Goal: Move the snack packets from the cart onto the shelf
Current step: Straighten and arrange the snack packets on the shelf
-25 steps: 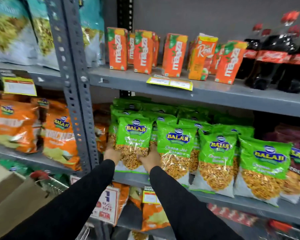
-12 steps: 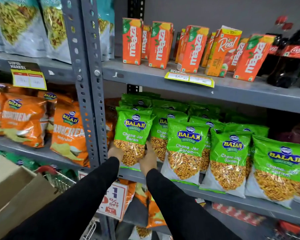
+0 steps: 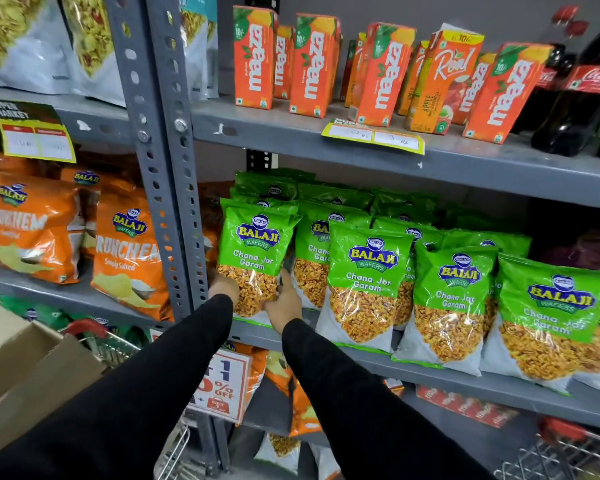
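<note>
The Balaji Chana Jor Garam packet point(image 3: 257, 258) stands upright at the left end of the middle shelf point(image 3: 465, 379), beside the grey upright post point(image 3: 160, 168). It looks light and crinkly, its film slick, its contents loose, so the lower sides suit gripping. The left hand point(image 3: 224, 289) and right hand point(image 3: 284, 301) clasp its bottom corners from either side.
</note>
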`<state>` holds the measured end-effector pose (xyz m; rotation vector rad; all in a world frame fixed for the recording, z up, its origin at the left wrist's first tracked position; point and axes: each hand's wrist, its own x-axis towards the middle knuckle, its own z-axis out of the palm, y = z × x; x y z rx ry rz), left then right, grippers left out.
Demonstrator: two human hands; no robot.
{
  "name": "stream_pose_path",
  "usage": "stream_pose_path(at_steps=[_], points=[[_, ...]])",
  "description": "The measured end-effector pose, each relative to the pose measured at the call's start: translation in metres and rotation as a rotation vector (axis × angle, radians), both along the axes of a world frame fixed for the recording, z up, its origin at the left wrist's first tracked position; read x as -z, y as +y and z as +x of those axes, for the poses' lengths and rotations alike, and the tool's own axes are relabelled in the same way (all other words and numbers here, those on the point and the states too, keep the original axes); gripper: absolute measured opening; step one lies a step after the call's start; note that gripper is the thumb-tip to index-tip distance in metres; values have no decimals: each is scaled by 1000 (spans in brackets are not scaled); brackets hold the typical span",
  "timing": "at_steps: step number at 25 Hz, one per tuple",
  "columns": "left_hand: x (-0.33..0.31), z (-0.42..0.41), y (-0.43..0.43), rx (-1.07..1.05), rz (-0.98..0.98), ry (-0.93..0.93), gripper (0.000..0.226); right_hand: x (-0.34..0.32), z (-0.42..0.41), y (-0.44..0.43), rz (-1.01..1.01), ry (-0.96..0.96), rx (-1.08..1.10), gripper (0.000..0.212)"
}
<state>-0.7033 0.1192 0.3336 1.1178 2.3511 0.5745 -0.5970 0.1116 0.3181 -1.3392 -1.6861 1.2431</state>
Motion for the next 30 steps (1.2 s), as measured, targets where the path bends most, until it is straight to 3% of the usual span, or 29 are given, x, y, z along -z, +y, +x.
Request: stream_pose_path(at_steps=[2, 5, 8, 9, 13, 17, 20, 26, 30], points=[[10, -3, -1, -237, 279, -287, 48, 0, 12, 2, 74, -27, -4, 71], [21, 16, -1, -143, 279, -100, 62, -5, 50, 6, 308, -142, 129, 56], [18, 67, -9, 63, 606, 170, 91, -9, 99, 10, 466, -253, 381, 55], [14, 87, -11, 165, 657, 165, 94, -8, 114, 10, 481, -287, 465, 63], [32, 136, 1, 411, 458, -78, 98, 4, 153, 14, 319, -262, 644, 98], [40, 143, 9, 394, 243, -181, 105, 17, 165, 21, 135, -244, 430, 106], [38, 140, 9, 409, 274, -184, 103, 18, 161, 18, 159, -328, 348, 102], [29, 102, -2, 325, 397, -158, 94, 14, 129, 8, 288, -309, 251, 86], [25, 83, -1, 307, 360, -134, 98, 12, 106, 12, 326, -343, 198, 89]])
